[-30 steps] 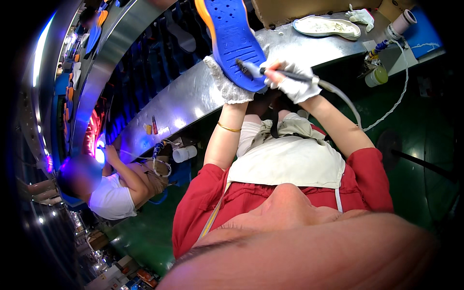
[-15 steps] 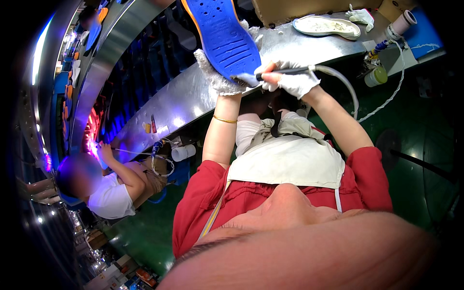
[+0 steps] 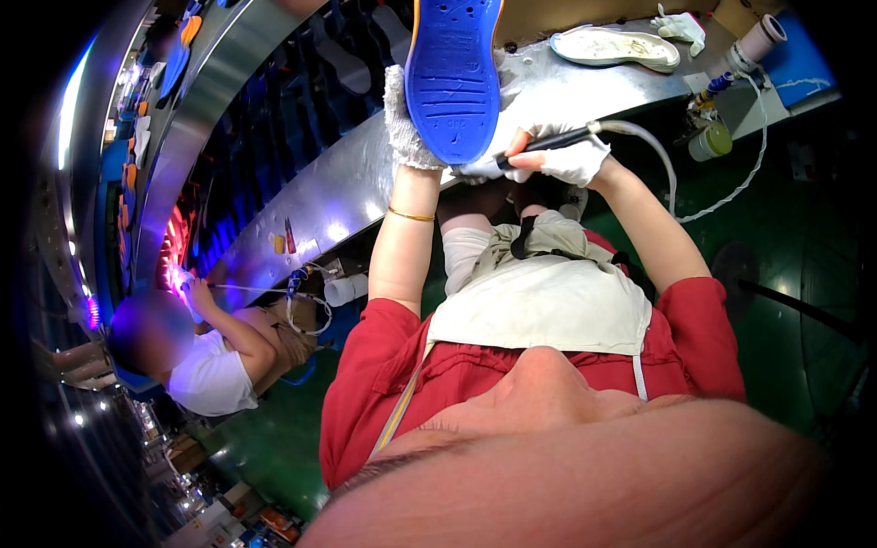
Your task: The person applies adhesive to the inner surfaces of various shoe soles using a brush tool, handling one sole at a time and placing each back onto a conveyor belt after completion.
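A blue shoe sole [image 3: 454,87] with an orange rim stands heel end toward me above the bench. My left hand [image 3: 407,130], in a grey-white knit glove, grips the sole along its left side; part of the fingers is hidden behind it. In my right hand [image 3: 568,159], gloved in white with bare fingertips, is a black-handled brush [image 3: 561,139]. A pale hose [image 3: 656,157] runs from the handle's rear end. The brush's greyish tip is at the lower edge of the sole's heel, and whether it touches cannot be made out.
On the metal bench [image 3: 338,183] lie a whitish sole-shaped tray [image 3: 614,48] and a white glove [image 3: 681,30]. A pipe fitting [image 3: 760,41] and a yellow-lidded jar [image 3: 711,142] sit at the right. Dark soles line the conveyor beyond; a co-worker [image 3: 215,370] sits at left.
The sole has turned more upright and shifted right, with my left hand tilting along. The brush tip has dropped from the heel's underside to its lower edge; my right hand moved slightly right.
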Demonstrator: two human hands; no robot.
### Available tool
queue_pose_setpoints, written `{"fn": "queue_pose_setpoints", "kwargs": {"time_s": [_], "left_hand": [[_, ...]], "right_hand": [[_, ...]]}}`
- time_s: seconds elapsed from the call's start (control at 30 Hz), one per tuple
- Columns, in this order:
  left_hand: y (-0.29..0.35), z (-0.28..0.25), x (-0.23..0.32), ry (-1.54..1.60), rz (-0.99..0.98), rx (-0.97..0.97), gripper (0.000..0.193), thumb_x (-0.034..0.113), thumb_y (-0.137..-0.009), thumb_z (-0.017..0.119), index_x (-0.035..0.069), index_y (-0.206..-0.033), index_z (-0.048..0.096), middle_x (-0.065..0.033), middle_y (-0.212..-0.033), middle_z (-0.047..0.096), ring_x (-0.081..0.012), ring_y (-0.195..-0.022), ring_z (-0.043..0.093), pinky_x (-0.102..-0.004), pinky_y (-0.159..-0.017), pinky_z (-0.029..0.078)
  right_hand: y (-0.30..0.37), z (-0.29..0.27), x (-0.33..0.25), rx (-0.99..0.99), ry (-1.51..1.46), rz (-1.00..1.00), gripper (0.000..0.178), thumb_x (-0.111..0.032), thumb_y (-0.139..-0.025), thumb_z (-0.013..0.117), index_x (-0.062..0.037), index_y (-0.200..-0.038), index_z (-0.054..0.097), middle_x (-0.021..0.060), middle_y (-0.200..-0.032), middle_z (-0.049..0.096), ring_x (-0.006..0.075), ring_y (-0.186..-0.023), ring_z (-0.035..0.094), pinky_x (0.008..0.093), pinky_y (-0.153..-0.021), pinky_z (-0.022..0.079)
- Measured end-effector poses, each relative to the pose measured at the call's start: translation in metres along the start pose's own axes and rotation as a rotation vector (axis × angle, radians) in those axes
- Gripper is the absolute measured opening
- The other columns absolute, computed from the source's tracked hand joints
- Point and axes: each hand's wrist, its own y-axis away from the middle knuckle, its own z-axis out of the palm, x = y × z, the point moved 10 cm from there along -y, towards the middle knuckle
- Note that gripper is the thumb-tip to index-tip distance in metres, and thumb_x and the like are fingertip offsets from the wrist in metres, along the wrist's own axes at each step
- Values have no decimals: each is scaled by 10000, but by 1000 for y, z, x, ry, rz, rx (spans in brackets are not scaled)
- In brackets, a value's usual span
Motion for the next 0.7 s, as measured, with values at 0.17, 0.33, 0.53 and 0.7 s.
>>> {"fn": "queue_pose_setpoints", "kwargs": {"time_s": [0.17, 0.33, 0.53, 0.7], "left_hand": [[-3, 5, -3, 22, -18, 0, 590, 506, -880, 469, 44, -1245, 501, -152, -1207, 561, -299, -1046, 571, -426, -928, 456], [-9, 12, 5, 12, 39, 19, 593, 502, -880, 468, 32, -1240, 502, -161, -1211, 556, -306, -1042, 570, -428, -926, 455], [-13, 11, 4, -140, -89, 15, 574, 483, -884, 469, 13, -1211, 519, -176, -1153, 586, -299, -1000, 593, -406, -889, 482], [-15, 23, -7, -219, -138, 146, 472, 391, -905, 491, -26, -1112, 568, -179, -1020, 638, -270, -881, 646, -372, -798, 533]], "right_hand": [[4, -7, -25, 20, -241, -184, 124, -70, -796, 670, -45, -870, 573, 49, -848, 626, 111, -725, 606, 231, -680, 490], [4, 3, -25, 55, 186, -239, 105, -45, -773, 672, -47, -861, 614, 46, -845, 627, 105, -766, 588, 240, -715, 477], [8, -6, -21, -21, -148, -229, 101, -10, -764, 667, -43, -850, 624, 70, -909, 646, 123, -764, 612, 245, -674, 499], [5, -4, -66, 56, 355, -524, 121, 8, -737, 675, -33, -834, 618, 69, -953, 629, 138, -864, 595, 248, -680, 502]]}}
